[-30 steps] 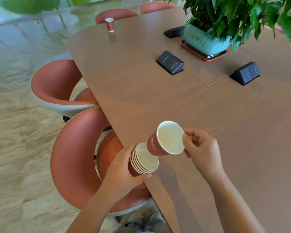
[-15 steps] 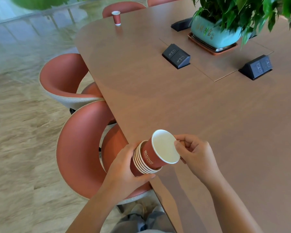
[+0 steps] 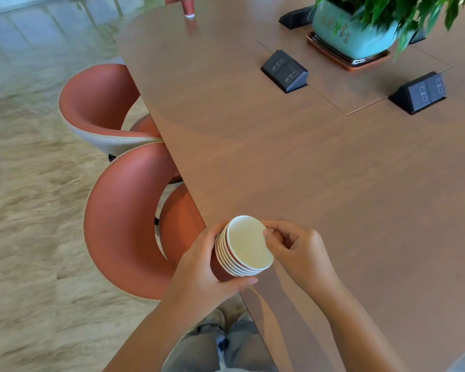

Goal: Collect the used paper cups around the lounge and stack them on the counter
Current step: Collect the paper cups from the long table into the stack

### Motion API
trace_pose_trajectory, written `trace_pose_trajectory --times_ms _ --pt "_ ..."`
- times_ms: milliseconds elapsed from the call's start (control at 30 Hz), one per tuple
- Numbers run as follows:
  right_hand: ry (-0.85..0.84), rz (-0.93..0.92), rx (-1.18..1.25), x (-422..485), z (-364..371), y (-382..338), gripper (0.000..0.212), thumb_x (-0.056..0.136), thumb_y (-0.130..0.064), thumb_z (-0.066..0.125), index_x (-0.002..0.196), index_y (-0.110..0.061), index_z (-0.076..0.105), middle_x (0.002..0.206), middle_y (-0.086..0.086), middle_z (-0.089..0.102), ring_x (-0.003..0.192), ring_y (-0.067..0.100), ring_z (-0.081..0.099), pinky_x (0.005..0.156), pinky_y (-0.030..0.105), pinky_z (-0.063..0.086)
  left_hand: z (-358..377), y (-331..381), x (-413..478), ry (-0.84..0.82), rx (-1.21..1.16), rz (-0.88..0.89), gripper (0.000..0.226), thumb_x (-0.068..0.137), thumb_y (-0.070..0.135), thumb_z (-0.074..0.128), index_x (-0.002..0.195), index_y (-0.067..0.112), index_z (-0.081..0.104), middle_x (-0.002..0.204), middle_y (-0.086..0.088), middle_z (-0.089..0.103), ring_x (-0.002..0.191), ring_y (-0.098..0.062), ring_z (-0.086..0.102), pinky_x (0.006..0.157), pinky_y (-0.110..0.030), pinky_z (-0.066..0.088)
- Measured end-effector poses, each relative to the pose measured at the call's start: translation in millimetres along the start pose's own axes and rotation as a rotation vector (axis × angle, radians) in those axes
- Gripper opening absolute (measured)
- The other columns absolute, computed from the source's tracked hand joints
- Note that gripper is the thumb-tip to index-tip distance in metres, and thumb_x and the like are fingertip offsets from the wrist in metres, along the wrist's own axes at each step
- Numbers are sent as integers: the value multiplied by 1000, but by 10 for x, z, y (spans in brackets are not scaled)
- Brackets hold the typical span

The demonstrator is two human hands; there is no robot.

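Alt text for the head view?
The left hand grips a nested stack of red paper cups at the table edge while the right hand pinches the top rim. One more red cup stands at the far end.

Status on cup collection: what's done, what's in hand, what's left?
Done: about six cups sit nested in one stack. In hand: the left hand grips the stack by the table edge, and the right hand pinches the top cup at its rim. Left: one lone red cup stands at the table's far end. No counter is in view, so the stack is not yet set down there.
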State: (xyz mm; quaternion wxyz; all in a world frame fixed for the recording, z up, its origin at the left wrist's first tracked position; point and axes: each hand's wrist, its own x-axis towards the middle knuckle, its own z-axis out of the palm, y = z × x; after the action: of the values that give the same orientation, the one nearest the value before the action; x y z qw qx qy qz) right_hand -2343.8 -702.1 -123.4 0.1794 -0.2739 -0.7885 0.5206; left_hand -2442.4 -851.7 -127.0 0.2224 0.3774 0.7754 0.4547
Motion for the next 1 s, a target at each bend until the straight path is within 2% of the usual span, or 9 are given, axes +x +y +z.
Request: trace_pose_trajectory --times_ms 100,233,333,467,567,667,767,867,1000 --pt "-18 -5 14 2 46 -2 27 83 -5 58 92 -28 70 57 15 51 52 5 39 50 14 34 -24 -11 -35 37 -1 -1 77 53 42 87 117 47 44 119 28 54 113 7 50 85 -4 40" --pt "-21 18 59 50 150 -38 26 84 -7 58 93 -28 71 54 -3 44 51 5 38 50 12 33 -94 -37 -51 91 -11 -10 79 51 44 86 116 53 42 122 31 50 114 7 49 84 -3 39" --pt "-50 32 92 118 248 -110 30 84 -9 58 90 -35 69 55 3 45 51 6 39 51 14 34 -179 -81 -63 135 -32 -22 80 51 48 84 118 54 41 121 32 51 114 6 49 84 -2 38" --pt "-139 47 142 193 451 -262 29 87 -12 56 89 -40 67 79 14 69 67 24 58 60 33 49 -343 -160 -124 209 -89 -49 79 49 50 82 118 54 42 119 31 53 113 5 51 82 -4 41" --pt "-210 -11 141 254 709 -404 27 89 -14 55 91 -37 68 80 -18 71 66 -3 60 56 11 43 -549 -284 -227 270 -158 -72 79 49 47 82 117 55 43 120 29 54 113 1 53 86 -10 44" --pt "-262 -91 64 296 1049 -585 27 90 -15 53 89 -39 66 73 -33 65 64 -8 58 56 7 41 -846 -445 -376 339 -180 -99 81 47 49 82 118 53 43 119 30 55 112 4 53 86 -9 44" --pt "-279 -159 -20 311 1467 -796 25 90 -17 52 90 -37 67 83 -25 69 77 -4 62 64 9 46 -1228 -657 -560 432 -206 -119 76 47 51 80 112 60 43 115 35 55 106 9 54 80 -4 42" --pt "-258 -289 -192 302 1936 -1008 18 89 -18 55 100 -25 68 91 -19 64 86 -7 57 70 7 43 -1679 -971 -781 531 -289 -171 73 44 51 80 107 62 44 112 33 56 103 6 57 77 -9 47" --pt "-332 -393 -452 261 2683 -1320 20 89 -20 55 106 -20 65 103 -6 63 94 6 56 81 23 47 -2381 -1444 -1101 618 -351 -202 70 46 49 79 103 64 43 110 35 55 103 8 56 75 -6 46"
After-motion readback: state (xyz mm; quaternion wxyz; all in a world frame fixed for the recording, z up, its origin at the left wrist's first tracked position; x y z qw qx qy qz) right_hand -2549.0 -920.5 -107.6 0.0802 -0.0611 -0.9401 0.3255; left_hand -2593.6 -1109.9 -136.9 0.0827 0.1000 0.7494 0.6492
